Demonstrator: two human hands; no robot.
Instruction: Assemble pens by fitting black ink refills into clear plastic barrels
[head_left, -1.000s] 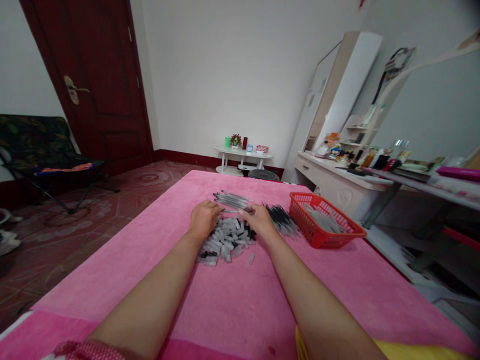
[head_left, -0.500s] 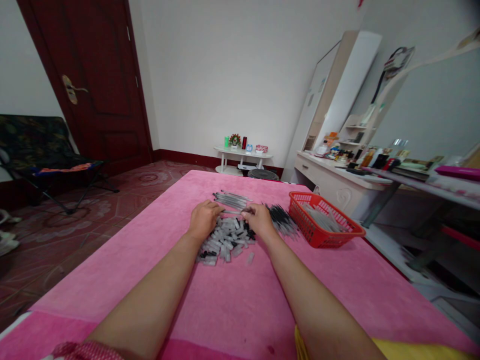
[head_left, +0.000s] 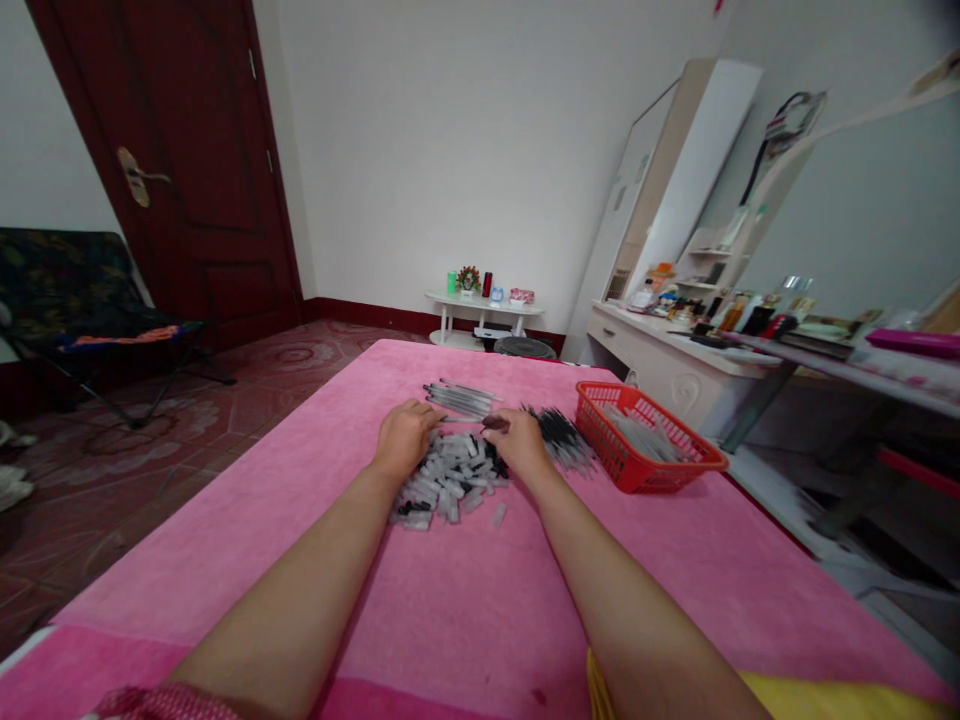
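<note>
Both hands [head_left: 403,437] at a cap pile [head_left: 450,478] (red basket [head_left: 622,462] off right)

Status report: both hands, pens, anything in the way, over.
Left hand, right hand at opposite ends of a slim pen; exact grip unclear. Loose pen caps crowding the near side; pen row just beyond.

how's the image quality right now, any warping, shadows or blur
Head view: wide-angle warping, with the door and tall cabinet leaning outward; head view: soft light, little harsh glare, faint shadow on the pink cloth beside the left forearm; head view: small detail is soft, so the slim tube between left hand and right hand lacks crisp edges.
</note>
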